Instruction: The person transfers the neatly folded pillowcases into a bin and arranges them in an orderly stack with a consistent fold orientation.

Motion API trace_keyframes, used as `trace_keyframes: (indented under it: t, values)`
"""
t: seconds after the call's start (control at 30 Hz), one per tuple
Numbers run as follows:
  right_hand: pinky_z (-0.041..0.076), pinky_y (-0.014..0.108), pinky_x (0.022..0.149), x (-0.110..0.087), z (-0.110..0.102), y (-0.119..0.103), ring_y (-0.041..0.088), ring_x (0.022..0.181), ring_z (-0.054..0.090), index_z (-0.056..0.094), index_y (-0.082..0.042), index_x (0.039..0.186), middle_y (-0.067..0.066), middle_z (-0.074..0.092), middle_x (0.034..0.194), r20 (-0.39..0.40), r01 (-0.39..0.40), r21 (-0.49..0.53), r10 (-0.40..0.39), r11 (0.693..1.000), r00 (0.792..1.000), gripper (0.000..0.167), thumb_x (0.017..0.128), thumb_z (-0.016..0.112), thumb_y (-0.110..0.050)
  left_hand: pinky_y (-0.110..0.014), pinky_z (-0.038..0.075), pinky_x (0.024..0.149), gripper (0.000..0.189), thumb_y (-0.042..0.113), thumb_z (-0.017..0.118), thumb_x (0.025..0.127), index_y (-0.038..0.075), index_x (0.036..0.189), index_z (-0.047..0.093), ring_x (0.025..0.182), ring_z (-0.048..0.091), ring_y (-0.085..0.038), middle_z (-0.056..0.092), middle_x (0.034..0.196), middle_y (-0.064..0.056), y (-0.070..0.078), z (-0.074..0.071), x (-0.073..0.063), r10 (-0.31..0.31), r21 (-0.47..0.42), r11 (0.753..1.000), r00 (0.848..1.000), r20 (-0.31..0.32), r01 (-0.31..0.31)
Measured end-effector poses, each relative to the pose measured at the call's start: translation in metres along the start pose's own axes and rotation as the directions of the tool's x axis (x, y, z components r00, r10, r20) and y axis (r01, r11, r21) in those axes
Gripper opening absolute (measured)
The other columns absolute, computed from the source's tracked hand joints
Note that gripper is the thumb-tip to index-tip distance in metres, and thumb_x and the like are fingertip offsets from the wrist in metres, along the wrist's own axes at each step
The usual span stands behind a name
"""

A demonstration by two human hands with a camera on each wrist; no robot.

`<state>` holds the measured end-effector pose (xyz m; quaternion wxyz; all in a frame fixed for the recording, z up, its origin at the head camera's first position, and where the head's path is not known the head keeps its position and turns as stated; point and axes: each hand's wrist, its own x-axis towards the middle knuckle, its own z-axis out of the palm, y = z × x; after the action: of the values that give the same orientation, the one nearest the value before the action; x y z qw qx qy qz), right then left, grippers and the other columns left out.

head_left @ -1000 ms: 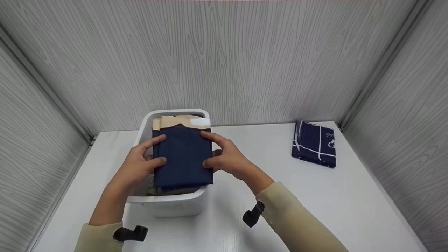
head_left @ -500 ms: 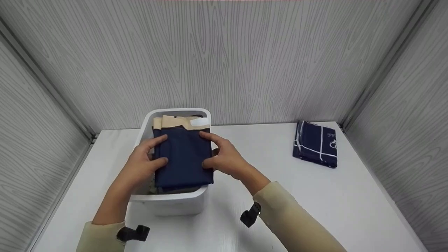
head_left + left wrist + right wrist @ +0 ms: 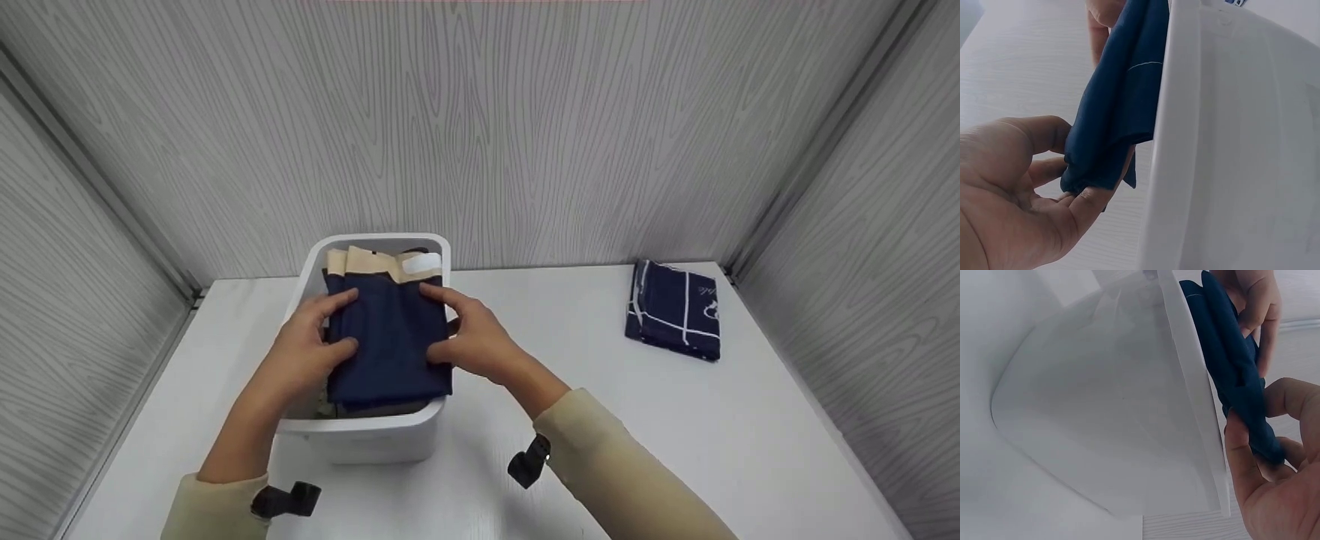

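Observation:
A folded navy cloth [image 3: 390, 337] with a beige end and a white patch lies over the mouth of a white plastic bin [image 3: 360, 425]. My left hand [image 3: 307, 345] grips its left edge, thumb and index finger on top and the other fingers tucked beneath. On the opposite edge, my right hand [image 3: 480, 337] holds it the same way. Both wrist views show the cloth's folded layers [image 3: 1112, 112] pinched between thumb and fingers, right at the bin's rim [image 3: 1196, 377]. Under the cloth, other fabric [image 3: 375, 410] shows inside the bin, mostly hidden.
Another folded navy cloth [image 3: 667, 307] with white lines lies on the white table [image 3: 570, 345] at the right. A grey wood-grain panel [image 3: 480, 135] stands close behind the bin, with side panels to the left and right.
The right hand has shifted slightly left, carrying its edge of the cloth inward, so the beige end now buckles. The left hand has barely moved.

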<state>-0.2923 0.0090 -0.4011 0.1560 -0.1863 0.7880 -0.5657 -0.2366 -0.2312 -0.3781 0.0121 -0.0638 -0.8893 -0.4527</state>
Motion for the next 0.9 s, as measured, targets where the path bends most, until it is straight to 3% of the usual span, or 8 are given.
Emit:
trace_keyframes:
  t: [0.3, 0.57, 0.9]
  values:
    - [0.058, 0.036, 0.080, 0.003, 0.008, -0.004, 0.021, 0.097, 0.064, 0.046, -0.028, 0.149, 0.009, 0.059, 0.126, -0.007, 0.014, -0.031, -0.014, 0.999, 1.000, 0.091, 0.069, 0.068, 0.006, -0.060, 0.028, 0.114, 0.067, 0.000, 0.060, 0.086, 0.000, 0.150, 0.041, 0.141, 0.032, -0.045, 0.033, 0.153, -0.028, -0.003, -0.003, 0.004, -0.007, 0.073, 0.997, 1.000, -0.003, 0.007]
    - [0.057, 0.036, 0.082, 0.006, 0.012, -0.005, 0.020, 0.096, 0.063, 0.044, -0.029, 0.151, 0.007, 0.057, 0.132, -0.016, 0.012, -0.075, -0.013, 0.997, 1.000, 0.091, 0.069, 0.070, 0.005, -0.060, 0.028, 0.114, 0.068, -0.001, 0.059, 0.087, 0.002, 0.151, 0.039, 0.142, 0.031, -0.042, 0.035, 0.150, -0.025, -0.004, -0.005, 0.004, -0.039, 0.039, 0.999, 0.999, 0.016, 0.038]
    - [0.056, 0.036, 0.084, 0.010, 0.012, -0.010, 0.020, 0.095, 0.063, 0.044, -0.029, 0.151, 0.006, 0.056, 0.134, -0.015, 0.006, -0.108, -0.008, 0.994, 1.000, 0.090, 0.071, 0.072, 0.003, -0.060, 0.023, 0.116, 0.066, 0.000, 0.060, 0.088, 0.000, 0.151, 0.040, 0.144, 0.027, -0.043, 0.033, 0.152, -0.028, -0.008, -0.014, 0.007, -0.018, 0.048, 0.999, 0.999, 0.027, 0.017]
